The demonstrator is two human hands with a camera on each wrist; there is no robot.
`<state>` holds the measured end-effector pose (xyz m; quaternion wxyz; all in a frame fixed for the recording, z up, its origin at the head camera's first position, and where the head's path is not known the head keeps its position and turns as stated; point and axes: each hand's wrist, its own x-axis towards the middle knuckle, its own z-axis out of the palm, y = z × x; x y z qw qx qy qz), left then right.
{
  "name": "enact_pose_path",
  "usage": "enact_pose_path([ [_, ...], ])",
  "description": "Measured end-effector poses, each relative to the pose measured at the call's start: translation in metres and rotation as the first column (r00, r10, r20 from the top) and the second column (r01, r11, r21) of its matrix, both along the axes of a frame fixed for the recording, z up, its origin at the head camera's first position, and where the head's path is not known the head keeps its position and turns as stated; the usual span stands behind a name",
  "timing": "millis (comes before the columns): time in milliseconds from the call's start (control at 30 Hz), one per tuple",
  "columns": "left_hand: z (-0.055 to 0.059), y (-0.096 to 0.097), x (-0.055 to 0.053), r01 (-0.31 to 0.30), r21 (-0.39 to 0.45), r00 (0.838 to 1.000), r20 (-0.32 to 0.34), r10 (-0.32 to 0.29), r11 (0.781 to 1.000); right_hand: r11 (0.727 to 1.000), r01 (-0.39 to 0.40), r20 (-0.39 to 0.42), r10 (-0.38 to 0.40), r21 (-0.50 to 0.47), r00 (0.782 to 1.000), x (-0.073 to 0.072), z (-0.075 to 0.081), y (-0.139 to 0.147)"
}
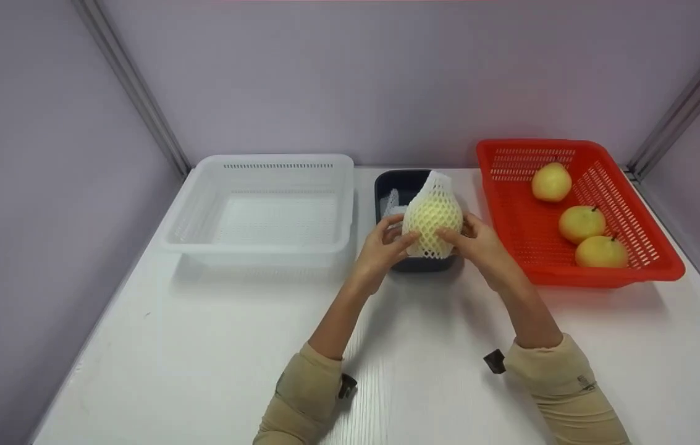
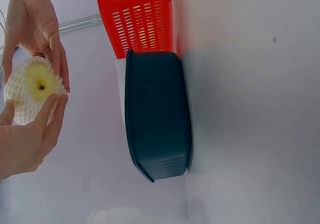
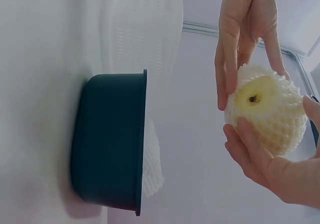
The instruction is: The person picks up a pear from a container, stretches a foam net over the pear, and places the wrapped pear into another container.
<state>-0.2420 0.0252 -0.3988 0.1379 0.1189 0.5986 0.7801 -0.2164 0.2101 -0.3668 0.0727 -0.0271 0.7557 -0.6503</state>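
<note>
A pale yellow pear [image 3: 265, 88] sits inside a white foam net sleeve [image 1: 440, 184], held up between two hands over a dark box [image 1: 424, 265]. The left hand [image 1: 380, 252] grips its left side, thumb at the front and fingers around the side. From the other side, the right hand [image 1: 483, 252] grips it in the same way. Both wrist views show the pear's bottom bare at the net's opening, while the net's upper end stands gathered above the fruit in the head view. More white foam nets [image 1: 392, 201] lie in the box, partly hidden by the hands.
To the right stands a red basket [image 1: 516, 247] with three yellow pears [image 1: 582, 224]. A white basket [image 1: 257, 248] stands on the left of the white table [image 1: 214, 358]. Behind them rises a pale wall [image 1: 325, 80].
</note>
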Motion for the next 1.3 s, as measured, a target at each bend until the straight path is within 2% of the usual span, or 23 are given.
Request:
enact_pose_path([
  [200, -0.001, 0.003, 0.000, 0.007, -0.078, 1.000, 0.017, -0.005, 0.997, 1.000, 0.007, -0.003, -0.007, -0.013, 1.000, -0.002, -0.001, -0.001],
  [333, -0.003, 0.004, -0.001, 0.025, -0.113, 1.000, -0.009, -0.026, 0.993, 1.000, 0.015, -0.019, -0.015, 0.017, 1.000, -0.003, -0.004, 0.000],
  [467, -0.006, 0.001, -0.002, -0.002, -0.132, 1.000, -0.026, -0.002, 0.991, 0.999, 0.011, -0.025, -0.010, 0.035, 1.000, 0.000, -0.005, 0.003],
  [767, -0.006, -0.004, -0.003, -0.045, -0.026, 0.998, 0.039, 0.046, 0.999, 0.999, 0.014, 0.000, -0.014, 0.047, 1.000, 0.003, -0.004, 0.010],
  [867, -0.005, -0.005, -0.003, -0.017, 0.027, 0.998, 0.062, 0.015, 0.999, 0.999, 0.021, -0.021, -0.020, 0.050, 1.000, 0.004, -0.002, 0.011],
  [967, -0.006, -0.007, -0.003, 0.032, 0.075, 0.996, 0.076, -0.038, 0.997, 0.998, 0.015, -0.089, -0.010, 0.056, 0.996, 0.005, -0.002, 0.013],
  [1067, -0.006, -0.009, -0.003, 0.072, 0.084, 0.995, 0.067, -0.077, 0.994, 0.998, 0.001, -0.136, 0.007, 0.057, 0.991, 0.006, -0.003, 0.014],
  [1200, -0.008, -0.009, -0.002, 0.107, 0.105, 0.992, 0.054, -0.113, 0.989, 1.000, 0.002, -0.128, 0.002, 0.031, 0.992, 0.007, -0.002, 0.013],
  [1300, -0.008, -0.008, -0.002, 0.092, 0.135, 0.991, 0.089, -0.104, 0.987, 1.000, 0.005, -0.117, -0.003, 0.016, 0.993, 0.008, 0.000, 0.013],
])
